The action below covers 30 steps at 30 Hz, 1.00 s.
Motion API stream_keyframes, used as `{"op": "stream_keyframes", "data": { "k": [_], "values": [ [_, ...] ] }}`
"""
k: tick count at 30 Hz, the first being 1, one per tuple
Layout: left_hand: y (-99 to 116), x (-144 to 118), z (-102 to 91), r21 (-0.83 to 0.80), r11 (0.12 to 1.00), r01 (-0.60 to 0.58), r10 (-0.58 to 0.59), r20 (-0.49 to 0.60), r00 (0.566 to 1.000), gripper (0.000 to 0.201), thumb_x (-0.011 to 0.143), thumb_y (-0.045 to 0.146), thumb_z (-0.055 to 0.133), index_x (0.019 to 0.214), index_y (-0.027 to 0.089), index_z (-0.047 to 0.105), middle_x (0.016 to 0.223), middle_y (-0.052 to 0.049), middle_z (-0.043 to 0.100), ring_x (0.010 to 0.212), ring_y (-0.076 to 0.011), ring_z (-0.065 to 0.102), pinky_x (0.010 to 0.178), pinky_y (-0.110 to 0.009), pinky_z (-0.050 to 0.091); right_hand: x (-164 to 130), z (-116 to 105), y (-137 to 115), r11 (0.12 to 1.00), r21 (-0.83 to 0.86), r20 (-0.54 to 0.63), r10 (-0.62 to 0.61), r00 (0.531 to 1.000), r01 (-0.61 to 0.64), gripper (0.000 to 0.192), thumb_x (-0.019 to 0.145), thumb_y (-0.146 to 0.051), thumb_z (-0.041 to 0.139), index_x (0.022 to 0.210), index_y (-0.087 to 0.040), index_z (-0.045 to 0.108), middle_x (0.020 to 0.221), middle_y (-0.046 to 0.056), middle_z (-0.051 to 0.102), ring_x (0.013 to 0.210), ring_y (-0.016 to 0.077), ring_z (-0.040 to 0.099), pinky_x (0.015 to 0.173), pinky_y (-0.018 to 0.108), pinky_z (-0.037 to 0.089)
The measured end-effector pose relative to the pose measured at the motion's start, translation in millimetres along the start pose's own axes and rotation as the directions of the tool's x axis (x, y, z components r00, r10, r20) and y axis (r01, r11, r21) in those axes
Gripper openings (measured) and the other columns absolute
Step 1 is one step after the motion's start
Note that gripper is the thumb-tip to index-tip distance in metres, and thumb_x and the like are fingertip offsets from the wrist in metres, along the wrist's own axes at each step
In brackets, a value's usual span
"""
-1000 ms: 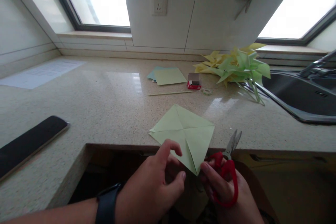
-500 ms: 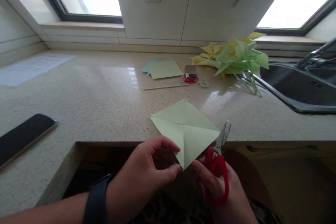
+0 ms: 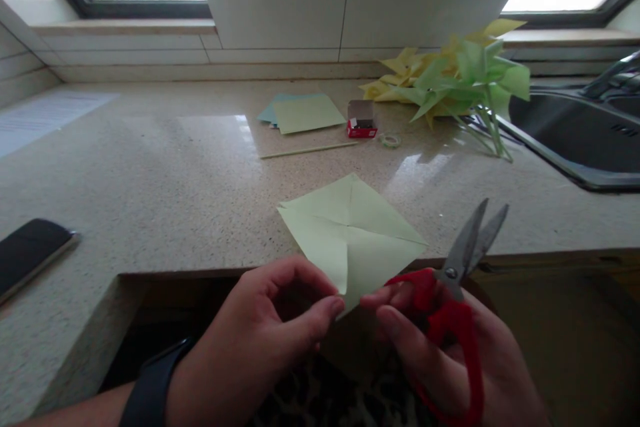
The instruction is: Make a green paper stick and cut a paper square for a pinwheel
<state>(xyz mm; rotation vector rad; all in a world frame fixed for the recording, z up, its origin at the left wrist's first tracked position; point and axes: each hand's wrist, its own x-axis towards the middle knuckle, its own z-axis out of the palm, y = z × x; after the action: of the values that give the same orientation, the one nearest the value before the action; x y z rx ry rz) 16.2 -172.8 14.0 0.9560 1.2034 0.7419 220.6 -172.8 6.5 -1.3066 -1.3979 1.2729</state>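
Observation:
A pale green square of paper [image 3: 345, 227] with diagonal creases lies partly on the counter, its near corner hanging over the front edge. Cuts run along creases toward its middle. My left hand [image 3: 280, 327] pinches the near corner between thumb and fingers. In my right hand [image 3: 450, 347] are scissors [image 3: 453, 273] with red handles, their blades parted and pointing up and away to the right. The right fingertips are close to the paper's near corner; I cannot tell whether they touch it.
Farther back are more paper squares [image 3: 310, 113], a thin stick [image 3: 310, 150], a small red box [image 3: 362, 123] and a tape roll [image 3: 390, 140]. Paper pinwheels [image 3: 460, 80] lie beside the sink [image 3: 575, 127]. A dark flat object [image 3: 33, 250] rests at left, a printed sheet [image 3: 50, 117] behind it.
The scissors have swung out to the right and their blades have parted more. My left hand now pinches the near corner, one flap of which has lifted. The view has tilted down.

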Motion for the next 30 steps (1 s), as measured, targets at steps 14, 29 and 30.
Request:
{"op": "stream_keyframes", "data": {
  "k": [14, 29, 30],
  "values": [
    [3, 0, -0.8, 0.073, 0.997, 0.005, -0.007, 0.029, 1.000, 0.022, 0.081, 0.042, 0.078, 0.081, 0.021, 0.074, 0.080, -0.003, 0.076, 0.074, -0.0188, 0.067, 0.068, -0.027, 0.052, 6, 18, 7, 0.946, 0.271, 0.039, 0.176, 0.984, -0.180, 0.024, 0.076, -0.037, 0.085, 0.079, -0.022, 0.067, 0.077, -0.003, 0.070, 0.063, 0.0089, 0.058, 0.056, 0.015, 0.048],
    [-5, 3, 2.2, -0.209, 0.973, 0.102, -0.078, 0.119, 0.990, 0.031, 0.082, 0.048, 0.079, 0.085, 0.019, 0.070, 0.072, 0.001, 0.064, 0.059, -0.0107, 0.055, 0.056, -0.023, 0.045, 11, 20, -2, 0.953, 0.227, 0.056, 0.195, 0.979, -0.203, 0.032, 0.068, -0.041, 0.087, 0.074, -0.020, 0.063, 0.066, -0.002, 0.062, 0.057, 0.0121, 0.056, 0.049, 0.021, 0.046],
    [-6, 3, 2.2, -0.223, 0.970, 0.093, -0.065, 0.129, 0.989, 0.030, 0.082, 0.047, 0.079, 0.086, 0.019, 0.070, 0.073, 0.001, 0.064, 0.058, -0.0106, 0.055, 0.056, -0.023, 0.045, 12, 20, -2, 0.955, 0.219, 0.056, 0.194, 0.979, -0.202, 0.034, 0.068, -0.043, 0.086, 0.074, -0.020, 0.062, 0.065, -0.002, 0.061, 0.055, 0.0119, 0.054, 0.048, 0.021, 0.045]
  ]
}}
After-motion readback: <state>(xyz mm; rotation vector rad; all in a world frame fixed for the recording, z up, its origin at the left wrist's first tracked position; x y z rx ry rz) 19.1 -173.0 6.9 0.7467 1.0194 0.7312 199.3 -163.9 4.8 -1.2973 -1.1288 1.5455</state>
